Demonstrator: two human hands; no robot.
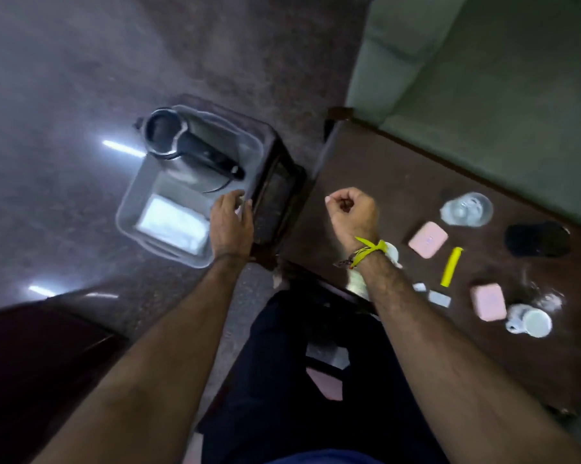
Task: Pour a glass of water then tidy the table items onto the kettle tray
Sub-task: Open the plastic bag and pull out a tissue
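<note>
kettle tray (128,209): a clear plastic bin resting on a small dark stand (275,195) to your left, apart from the dark table (366,169). inside it stand a steel kettle (182,145) with a black lid and handle at the far end, and a flat pale packet (173,224) at the near end. your left hand (230,226) lies on the tray's near right rim, fingers (229,199) curled over the edge and gripping it. your right hand (352,214) hangs over the table's left end in a loose fist, fingers closed on nothing you can see; a yellow band (369,251) circles that wrist.

on the table, to the right: a clear glass (466,209) holding water, upright, at the far side; two pink cases (428,239), one near the glass and one nearer you; a yellow stick (451,266) between them; a black object (536,239) further right; two small pale sachets (439,299) just beside your forearm; a white cup (530,321) touching the nearer pink case. all are blurred by motion. a white item shows partly behind your right wrist.
</note>
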